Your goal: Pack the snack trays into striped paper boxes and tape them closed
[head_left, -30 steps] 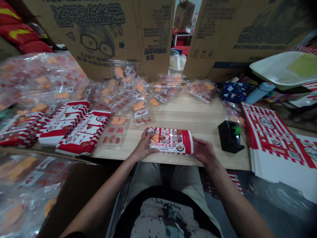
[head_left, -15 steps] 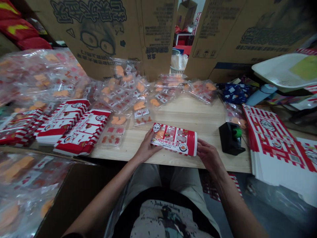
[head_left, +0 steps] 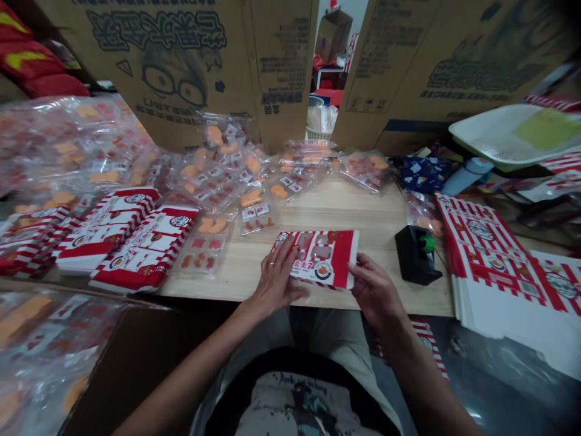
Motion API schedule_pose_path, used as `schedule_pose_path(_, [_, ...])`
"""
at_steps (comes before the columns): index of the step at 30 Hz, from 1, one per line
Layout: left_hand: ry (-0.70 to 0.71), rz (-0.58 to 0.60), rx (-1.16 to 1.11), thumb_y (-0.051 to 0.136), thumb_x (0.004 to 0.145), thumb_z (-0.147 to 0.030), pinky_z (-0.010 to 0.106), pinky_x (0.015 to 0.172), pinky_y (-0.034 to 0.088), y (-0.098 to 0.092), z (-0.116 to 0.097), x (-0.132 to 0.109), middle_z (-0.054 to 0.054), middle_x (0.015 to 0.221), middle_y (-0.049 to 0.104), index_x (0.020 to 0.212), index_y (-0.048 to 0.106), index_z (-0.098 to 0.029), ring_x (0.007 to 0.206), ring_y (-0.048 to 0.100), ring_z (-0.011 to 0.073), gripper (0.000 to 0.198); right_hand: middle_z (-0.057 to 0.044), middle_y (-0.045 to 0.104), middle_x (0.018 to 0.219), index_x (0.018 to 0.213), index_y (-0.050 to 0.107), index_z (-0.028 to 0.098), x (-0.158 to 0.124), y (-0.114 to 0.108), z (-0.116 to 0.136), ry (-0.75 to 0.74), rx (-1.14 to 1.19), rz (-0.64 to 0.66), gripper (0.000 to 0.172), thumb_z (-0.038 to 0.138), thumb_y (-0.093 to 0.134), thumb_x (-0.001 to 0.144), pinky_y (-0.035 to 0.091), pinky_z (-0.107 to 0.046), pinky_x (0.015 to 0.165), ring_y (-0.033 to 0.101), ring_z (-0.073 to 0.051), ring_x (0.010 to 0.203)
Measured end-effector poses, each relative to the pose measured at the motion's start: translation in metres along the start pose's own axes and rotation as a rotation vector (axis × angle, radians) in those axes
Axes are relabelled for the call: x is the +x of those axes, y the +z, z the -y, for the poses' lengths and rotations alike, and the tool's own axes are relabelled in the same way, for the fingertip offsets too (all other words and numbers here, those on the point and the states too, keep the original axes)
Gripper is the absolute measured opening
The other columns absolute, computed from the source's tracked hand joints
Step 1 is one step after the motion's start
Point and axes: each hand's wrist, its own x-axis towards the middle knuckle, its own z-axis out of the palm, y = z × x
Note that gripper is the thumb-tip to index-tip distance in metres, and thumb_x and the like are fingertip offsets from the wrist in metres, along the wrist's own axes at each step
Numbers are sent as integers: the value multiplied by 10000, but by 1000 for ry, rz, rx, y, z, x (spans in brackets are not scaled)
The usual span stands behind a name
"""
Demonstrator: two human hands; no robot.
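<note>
A red and white printed carton (head_left: 334, 259) with cut-out windows lies near the front edge of the wooden table. My left hand (head_left: 278, 275) rests over its left end, fingers stretched across the top and covering part of the print. At the right end, my right hand (head_left: 374, 287) pinches the carton's edge between thumb and fingers. Just left of it on the table are clear packs with orange and red pieces, the closest being one pack (head_left: 258, 212) and another pack (head_left: 204, 245).
Printed cartons (head_left: 145, 248) are stacked at the left, beside a heap of clear packs (head_left: 68, 139). A black tape dispenser (head_left: 415, 257) stands right of my hands. Flat carton sheets (head_left: 488, 254) lie farther right, below a white basket (head_left: 490, 130). Large cardboard boxes (head_left: 236, 72) wall off the back.
My left hand has moved from gripping the carton's left end to lying across its top. The carton now looks flatter, and my right hand has shifted to its right edge.
</note>
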Motion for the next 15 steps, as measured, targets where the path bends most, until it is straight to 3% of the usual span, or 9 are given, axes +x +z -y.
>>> schedule_pose_path(2, [14,-82,-114,727,829,-501,526,1161,316,-5,-11,10,167,1434,588,1353,598,-213,1365,504,366,612,-87,749,1132,1177,688,215,-19,15,38,-189,-273,219,349,344,678,852,589,-444,895,724,-274,980])
schedule_pose_path(4, [-51,-101,-339,700,854,-513,447,1010,469,-14,-16,25,112,1141,732,1149,690,-196,1081,664,297,434,-77,744,1132,1196,701,233,-33,27,75,-502,-642,234,294,233,587,925,570,-427,921,711,-253,1002])
schedule_pose_path(6, [-144,-3,-588,772,783,-542,375,857,530,-26,-16,38,55,941,744,988,707,-176,870,679,237,424,-77,737,1133,1217,693,233,-36,35,100,-829,-936,182,368,109,511,922,555,-432,942,690,-249,1034])
schedule_pose_path(8, [-192,115,-744,839,706,-538,338,783,537,-37,-12,49,26,841,727,894,703,-159,766,660,199,444,-106,713,1200,1286,647,190,-29,43,111,-1064,-1140,248,479,26,466,874,527,-456,1001,643,-265,1139])
schedule_pose_path(11, [-176,229,-776,897,637,-490,329,748,543,-48,-7,55,11,752,702,813,703,-149,709,650,183,430,-182,657,1297,1342,579,82,-9,56,103,-1190,-1400,480,549,0,460,813,483,-496,1060,571,-299,1241])
schedule_pose_path(13, [-163,250,-777,906,636,-462,334,752,553,-50,-6,53,11,761,706,831,704,-153,722,662,189,417,-217,635,1305,1351,552,41,1,66,91,-1166,-1512,539,549,18,473,809,478,-510,1046,560,-316,1234])
schedule_pose_path(15, [-141,186,-815,900,660,-442,343,792,563,-51,-8,48,32,880,732,972,703,-168,815,687,209,460,-220,632,1279,1343,549,40,5,73,81,-1116,-1562,546,521,38,487,826,480,-508,1020,559,-321,1205])
